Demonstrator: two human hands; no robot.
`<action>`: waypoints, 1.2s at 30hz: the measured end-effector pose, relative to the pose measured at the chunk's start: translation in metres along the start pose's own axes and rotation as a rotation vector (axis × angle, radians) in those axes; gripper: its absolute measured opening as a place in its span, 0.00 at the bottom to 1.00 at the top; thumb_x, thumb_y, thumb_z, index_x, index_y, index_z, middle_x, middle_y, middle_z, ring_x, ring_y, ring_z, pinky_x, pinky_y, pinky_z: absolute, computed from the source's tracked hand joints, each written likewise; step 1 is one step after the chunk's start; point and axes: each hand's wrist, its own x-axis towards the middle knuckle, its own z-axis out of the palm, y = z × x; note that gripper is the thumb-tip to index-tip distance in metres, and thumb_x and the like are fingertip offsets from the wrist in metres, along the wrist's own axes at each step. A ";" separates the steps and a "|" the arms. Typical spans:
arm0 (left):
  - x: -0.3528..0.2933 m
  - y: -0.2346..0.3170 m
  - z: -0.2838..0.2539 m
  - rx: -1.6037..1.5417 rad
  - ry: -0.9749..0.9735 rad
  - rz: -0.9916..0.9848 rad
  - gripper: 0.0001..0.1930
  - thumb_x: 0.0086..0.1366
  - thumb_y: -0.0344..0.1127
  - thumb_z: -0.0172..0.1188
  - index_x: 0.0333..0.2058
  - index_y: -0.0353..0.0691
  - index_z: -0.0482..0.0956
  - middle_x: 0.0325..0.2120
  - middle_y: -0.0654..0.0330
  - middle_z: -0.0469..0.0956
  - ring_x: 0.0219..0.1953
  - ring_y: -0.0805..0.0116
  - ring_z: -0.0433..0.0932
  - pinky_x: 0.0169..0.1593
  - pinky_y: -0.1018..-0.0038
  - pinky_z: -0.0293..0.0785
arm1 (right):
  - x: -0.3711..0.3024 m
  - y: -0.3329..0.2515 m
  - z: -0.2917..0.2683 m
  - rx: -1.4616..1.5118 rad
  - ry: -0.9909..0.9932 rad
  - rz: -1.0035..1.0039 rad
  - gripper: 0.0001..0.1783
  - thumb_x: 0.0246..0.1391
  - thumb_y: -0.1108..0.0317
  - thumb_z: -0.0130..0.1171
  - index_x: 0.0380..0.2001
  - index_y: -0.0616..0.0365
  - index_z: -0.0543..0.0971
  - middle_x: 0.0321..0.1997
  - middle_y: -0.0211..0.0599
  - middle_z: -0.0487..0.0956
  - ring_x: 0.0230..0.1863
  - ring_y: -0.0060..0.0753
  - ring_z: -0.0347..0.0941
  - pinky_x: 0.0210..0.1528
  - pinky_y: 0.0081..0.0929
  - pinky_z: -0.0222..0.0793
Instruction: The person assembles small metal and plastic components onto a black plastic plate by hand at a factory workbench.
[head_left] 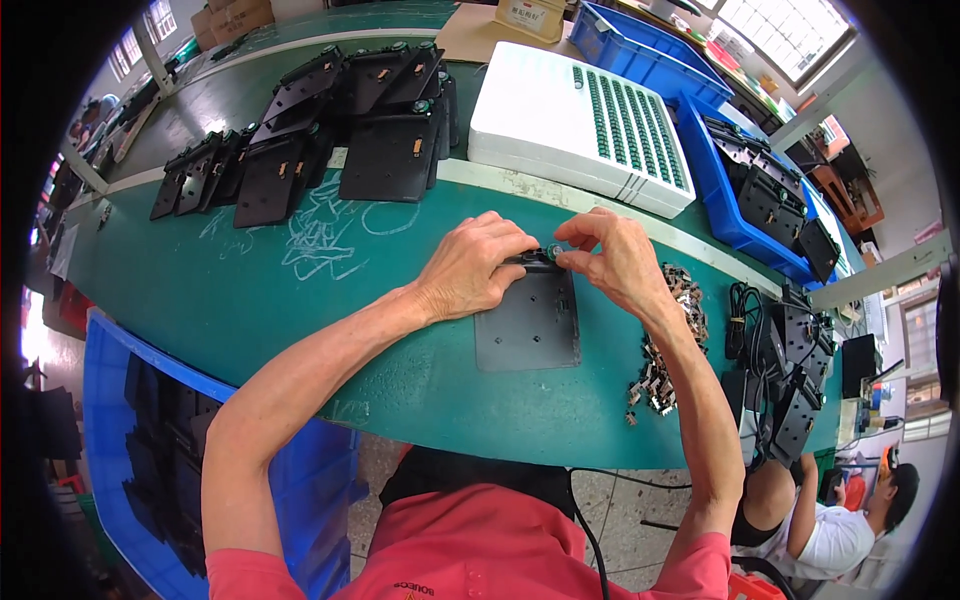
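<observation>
plate (525, 325): black | tabletop (420, 385): green, white-scribbled | foam (530, 115): white | bin (740, 232): blue

Squarish black plate (522, 325), few small holes (498, 341), lying pretty much flat on the green surface (430, 390). Little round green part (554, 252) at its far edge, toward the right, can't tell if attached.
</observation>
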 end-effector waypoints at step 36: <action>0.002 0.001 0.001 0.000 0.001 0.002 0.16 0.51 0.24 0.65 0.41 0.33 0.81 0.38 0.52 0.81 0.42 0.54 0.77 0.49 0.63 0.73 | 0.022 -0.001 0.002 -0.063 -0.107 -0.049 0.09 0.42 0.75 0.63 0.28 0.70 0.82 0.22 0.45 0.82 0.25 0.32 0.80 0.32 0.29 0.75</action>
